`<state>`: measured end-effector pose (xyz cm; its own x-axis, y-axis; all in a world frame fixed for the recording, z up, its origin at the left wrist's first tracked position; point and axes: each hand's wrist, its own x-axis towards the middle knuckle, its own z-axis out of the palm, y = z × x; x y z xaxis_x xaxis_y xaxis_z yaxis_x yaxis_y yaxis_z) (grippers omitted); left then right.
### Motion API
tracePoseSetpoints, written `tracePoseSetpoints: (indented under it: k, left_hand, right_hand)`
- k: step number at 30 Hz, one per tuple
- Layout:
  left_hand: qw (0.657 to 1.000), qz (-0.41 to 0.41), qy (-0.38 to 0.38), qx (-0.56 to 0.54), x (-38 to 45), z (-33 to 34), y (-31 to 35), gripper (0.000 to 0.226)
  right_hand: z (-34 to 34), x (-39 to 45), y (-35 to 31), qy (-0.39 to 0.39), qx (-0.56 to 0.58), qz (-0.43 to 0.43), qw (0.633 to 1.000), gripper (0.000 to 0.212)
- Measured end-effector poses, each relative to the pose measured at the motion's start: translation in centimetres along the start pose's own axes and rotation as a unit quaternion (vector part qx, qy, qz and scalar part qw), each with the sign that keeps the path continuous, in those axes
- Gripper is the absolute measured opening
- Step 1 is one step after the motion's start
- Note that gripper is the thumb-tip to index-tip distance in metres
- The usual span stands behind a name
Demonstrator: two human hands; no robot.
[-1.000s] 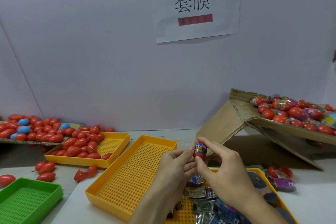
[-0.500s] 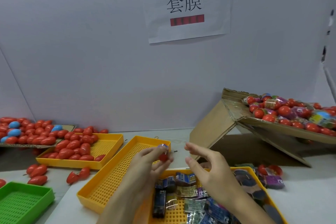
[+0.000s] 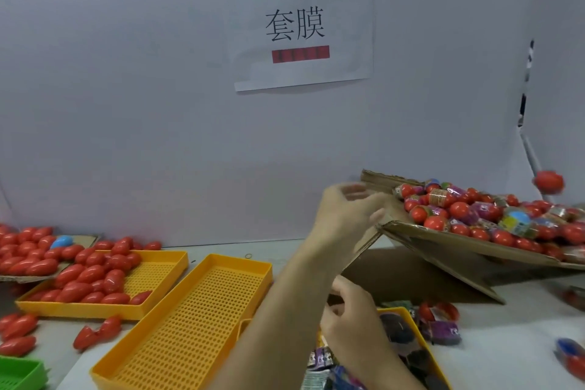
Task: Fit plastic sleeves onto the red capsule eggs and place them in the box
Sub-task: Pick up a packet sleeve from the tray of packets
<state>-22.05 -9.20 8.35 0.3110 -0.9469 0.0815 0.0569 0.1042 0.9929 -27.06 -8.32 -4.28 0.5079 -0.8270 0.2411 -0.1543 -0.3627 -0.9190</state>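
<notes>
Left hand (image 3: 346,209) risen to box (image 3: 443,239), loose, empty | egg (image 3: 548,181) airborne | right hand (image 3: 351,317) relaxed, empty

Small packing/assembly workstation, factory-style, not a home. Evidence: plain white partition board (image 3: 126,104) boxes in the bench, with a printed station sign (image 3: 300,25) reading 套膜 taped above the left hand (image 3: 345,215). Bulk stock everywhere: red capsule eggs (image 3: 91,279) piled in a yellow perforated tray (image 3: 158,266) far left of that hand, an identical tray (image 3: 190,320) just below-left of it. Tilted cardboard box (image 3: 459,241) right of the hand, loaded with sleeved eggs (image 3: 474,212). Loose printed plastic sleeves (image 3: 319,358) in a third tray under the right hand (image 3: 351,320). Green tray (image 3: 19,374) at bottom-left corner.
</notes>
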Motion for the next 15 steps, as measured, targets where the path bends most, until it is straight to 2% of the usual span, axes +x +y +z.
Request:
tracePoseSetpoints:
  k: [2,4,7,11,13,15]
  left_hand:
    - [0.994,0.028,0.061,0.087,-0.4,-2.9,-2.4,0.034]
    - [0.975,0.051,0.136,0.168,-1.0,-6.8,-4.5,0.024]
    - [0.917,0.064,0.215,0.33,-2.4,-13.3,-6.4,0.015]
    - [0.813,0.016,0.199,0.547,-3.2,-22.4,-6.7,0.018]
    - [0.766,-0.016,0.204,0.61,-2.8,-26.6,-6.0,0.017]
    - [0.738,-0.051,0.203,0.642,-2.2,-30.4,-4.8,0.016]
  right_hand:
    - [0.1,0.2,0.1,-0.008,-0.013,-0.013,1.0,0.014]
    - [0.0,0.1,0.0,-0.013,-0.025,-0.017,0.999,0.024]
    - [0.0,-0.1,0.1,-0.022,-0.043,-0.035,0.998,0.023]
    - [0.2,-0.2,0.3,-0.043,-0.054,-0.039,0.997,0.023]
    - [0.2,-0.2,0.3,-0.049,-0.056,-0.036,0.997,0.024]
    - [0.3,-0.3,0.2,-0.053,-0.061,-0.035,0.996,0.023]
